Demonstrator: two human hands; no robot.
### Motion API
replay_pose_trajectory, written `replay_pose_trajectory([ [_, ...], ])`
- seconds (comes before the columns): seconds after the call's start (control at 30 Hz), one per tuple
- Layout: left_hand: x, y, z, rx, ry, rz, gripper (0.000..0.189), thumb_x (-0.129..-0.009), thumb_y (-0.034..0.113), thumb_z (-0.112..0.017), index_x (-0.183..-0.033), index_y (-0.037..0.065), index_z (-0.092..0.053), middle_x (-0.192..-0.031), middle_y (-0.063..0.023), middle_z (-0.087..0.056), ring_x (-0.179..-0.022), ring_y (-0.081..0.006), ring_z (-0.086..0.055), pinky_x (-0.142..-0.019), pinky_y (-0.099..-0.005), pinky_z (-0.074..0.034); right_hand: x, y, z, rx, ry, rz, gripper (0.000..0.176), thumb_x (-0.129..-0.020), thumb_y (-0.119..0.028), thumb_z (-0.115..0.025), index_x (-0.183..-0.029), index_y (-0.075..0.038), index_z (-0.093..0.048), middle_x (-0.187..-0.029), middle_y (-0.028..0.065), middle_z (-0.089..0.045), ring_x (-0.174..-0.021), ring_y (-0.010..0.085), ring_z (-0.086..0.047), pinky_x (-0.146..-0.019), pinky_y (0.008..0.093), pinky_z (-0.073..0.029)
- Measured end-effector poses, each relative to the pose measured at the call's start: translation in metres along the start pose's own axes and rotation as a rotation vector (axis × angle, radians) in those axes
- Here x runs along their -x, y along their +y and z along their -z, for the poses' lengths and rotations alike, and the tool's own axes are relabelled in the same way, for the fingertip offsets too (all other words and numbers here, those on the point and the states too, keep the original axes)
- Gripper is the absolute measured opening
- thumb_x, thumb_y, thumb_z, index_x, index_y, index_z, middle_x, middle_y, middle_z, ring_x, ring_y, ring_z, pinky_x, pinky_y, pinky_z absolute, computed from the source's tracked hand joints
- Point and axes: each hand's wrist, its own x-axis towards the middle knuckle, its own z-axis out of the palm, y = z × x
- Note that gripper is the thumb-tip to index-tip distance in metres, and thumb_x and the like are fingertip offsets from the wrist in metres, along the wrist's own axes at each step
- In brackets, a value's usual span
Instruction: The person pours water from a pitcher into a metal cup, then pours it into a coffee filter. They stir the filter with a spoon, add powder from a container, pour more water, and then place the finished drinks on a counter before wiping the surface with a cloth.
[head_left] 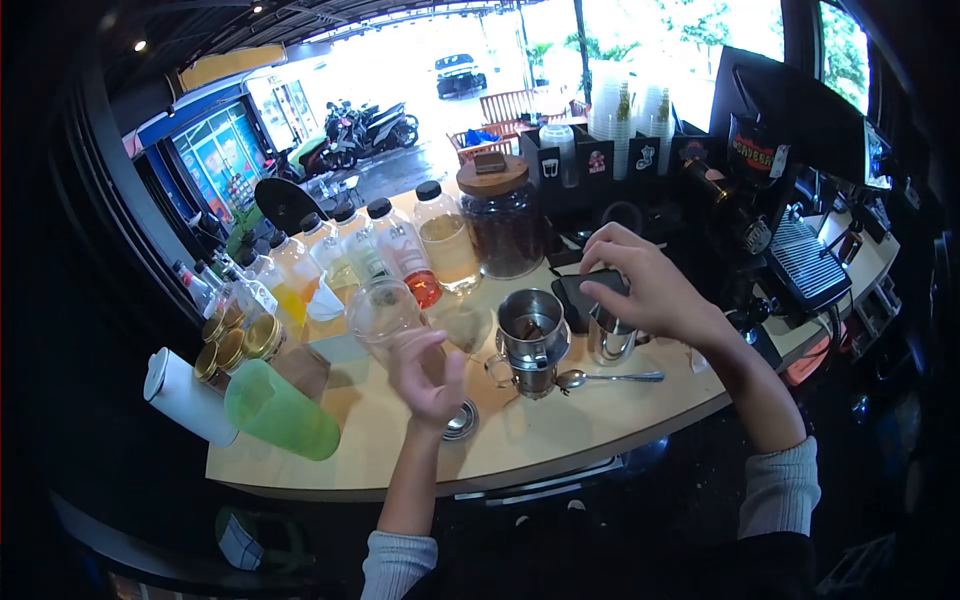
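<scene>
My left hand (425, 380) is raised over the counter with its thumb and bent fingers apart, slightly blurred. It overlaps the lower part of a clear plastic cup (383, 305). Below its wrist lies a small round metal lid (461, 421). My right hand (650, 285) hovers above a small metal pitcher (611, 338), its fingers curved and the thumb apart. Between the hands, a metal drip coffee filter (533, 325) with something brown inside sits on a handled cup (530, 379). A metal spoon (612, 378) lies to the right of that cup.
Several black-capped bottles (445, 245) and a wooden-lidded jar (502, 230) line the back. On the left are a green tumbler (283, 410), a white tumbler (190, 395) and gold-lidded jars (265, 337). A black flat pad (583, 290) and an espresso machine (810, 260) are to the right.
</scene>
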Motion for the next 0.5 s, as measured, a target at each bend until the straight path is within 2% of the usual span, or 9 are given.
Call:
replay_pose_trajectory([
  [0.03,0.0,0.0,-0.013,0.017,-0.083,0.035,0.037,-0.077,0.015,-0.065,-0.108,0.0,-0.052,-0.105,-0.0125,-0.053,-0.096,-0.0205,-0.051,-0.085,-0.0325,-0.041,0.003,0.006,0.002,-0.014,-0.008,-0.007,0.019,-0.08,-0.015,-0.064,-0.091,-0.001,-0.057,-0.1,0.0112,-0.051,-0.09,0.0287,-0.056,-0.078,0.0356,-0.046],
  [0.1,0.004,-0.003,-0.032,0.027,-0.169,0.083,0.042,-0.077,0.018,-0.067,-0.112,0.0,-0.051,-0.109,-0.0126,-0.053,-0.1,-0.0207,-0.051,-0.087,-0.0337,-0.041,0.011,0.015,0.003,-0.131,-0.081,-0.196,0.019,-0.08,-0.015,-0.065,-0.091,-0.002,-0.058,-0.098,0.0122,-0.052,-0.089,0.0269,-0.056,-0.077,0.0357,-0.047],
  [0.17,0.008,-0.009,-0.048,0.219,-0.148,0.24,0.061,-0.075,0.033,-0.07,-0.121,0.0,-0.046,-0.116,-0.0132,-0.051,-0.109,-0.022,-0.05,-0.091,-0.0352,-0.039,0.022,0.033,-0.009,-0.118,-0.068,-0.145,0.019,-0.078,-0.014,-0.066,-0.091,-0.002,-0.058,-0.095,0.0123,-0.053,-0.086,0.0258,-0.057,-0.075,0.0354,-0.047],
  [0.2,0.016,-0.015,-0.051,0.262,-0.18,0.341,0.083,-0.071,0.048,-0.071,-0.13,-0.001,-0.039,-0.123,-0.0144,-0.047,-0.118,-0.0248,-0.046,-0.097,-0.037,-0.036,0.028,0.038,-0.014,-0.149,-0.094,-0.164,0.02,-0.078,-0.013,-0.066,-0.091,-0.002,-0.058,-0.093,0.012,-0.054,-0.084,0.0259,-0.057,-0.075,0.0353,-0.047],
  [0.23,0.02,-0.019,-0.054,0.263,-0.18,0.345,0.083,-0.071,0.048,-0.071,-0.13,-0.001,-0.039,-0.123,-0.0144,-0.047,-0.118,-0.0248,-0.046,-0.097,-0.037,-0.036,0.034,0.042,-0.019,-0.179,-0.122,-0.184,0.02,-0.078,-0.013,-0.067,-0.091,-0.002,-0.058,-0.092,0.0117,-0.055,-0.083,0.0259,-0.057,-0.074,0.0353,-0.047],
  [0.33,0.033,-0.029,-0.059,0.433,-0.279,0.493,0.099,-0.065,0.056,-0.074,-0.135,-0.002,-0.034,-0.131,-0.0151,-0.045,-0.125,-0.0263,-0.042,-0.105,-0.0384,-0.03,0.049,0.051,-0.027,-0.171,-0.075,-0.123,0.02,-0.078,-0.011,-0.066,-0.094,-0.003,-0.057,-0.092,0.0115,-0.055,-0.082,0.0268,-0.058,-0.074,0.0364,-0.047],
  [0.37,0.036,-0.034,-0.058,0.433,-0.276,0.492,0.099,-0.065,0.056,-0.074,-0.135,-0.002,-0.034,-0.131,-0.0151,-0.045,-0.125,-0.0263,-0.042,-0.105,-0.0384,-0.03,0.052,0.053,-0.026,-0.152,-0.05,-0.11,0.021,-0.078,-0.011,-0.066,-0.095,-0.003,-0.057,-0.093,0.0118,-0.055,-0.083,0.0274,-0.057,-0.074,0.0367,-0.046],
  [0.43,0.039,-0.04,-0.055,0.511,-0.395,0.595,0.096,-0.065,0.052,-0.077,-0.133,-0.002,-0.037,-0.126,-0.014,-0.049,-0.122,-0.0249,-0.045,-0.104,-0.037,-0.031,0.062,0.064,-0.024,-0.096,-0.054,-0.1,0.019,-0.081,-0.008,-0.061,-0.098,-0.001,-0.056,-0.094,0.0142,-0.056,-0.086,0.0312,-0.057,-0.076,0.038,-0.046],
  [0.5,0.043,-0.042,-0.055,0.481,-0.379,0.622,0.094,-0.065,0.05,-0.078,-0.133,-0.003,-0.038,-0.125,-0.0136,-0.051,-0.12,-0.0246,-0.047,-0.104,-0.0366,-0.032,0.082,0.094,-0.037,0.032,0.066,-0.127,0.018,-0.084,-0.005,-0.054,-0.101,0.002,-0.056,-0.095,0.0186,-0.056,-0.09,0.0355,-0.056,-0.079,0.0399,-0.045],
])
